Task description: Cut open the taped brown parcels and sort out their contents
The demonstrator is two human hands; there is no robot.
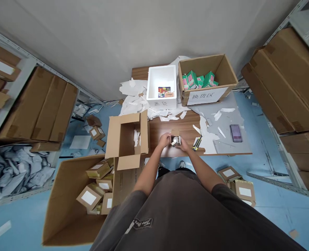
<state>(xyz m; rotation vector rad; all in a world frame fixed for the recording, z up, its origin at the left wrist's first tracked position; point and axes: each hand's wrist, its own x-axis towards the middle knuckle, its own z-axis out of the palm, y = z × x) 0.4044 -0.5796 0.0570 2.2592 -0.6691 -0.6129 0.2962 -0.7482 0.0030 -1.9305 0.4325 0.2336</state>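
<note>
A small open cardboard box [175, 132] is held over the front part of the wooden table, one flap raised at its far side. Inside it shows a shiny, silvery round item [175, 140], too small to name. My left hand [165, 139] closes on the box's left side. On the opposite side, my right hand [183, 144] grips the same box. A yellow-and-black box cutter [197, 143] lies just right of my right hand, beside torn white paper [208, 137]. To the left of my hands stands an open carton [128, 139] with paper scraps in it.
At the back are a white foam box [161, 104] and a labelled carton [208, 97] of green boxes. A phone [236, 133] lies on the right. A large carton [62, 205] of parcels stands on the left; shelves [31, 75] flank both sides.
</note>
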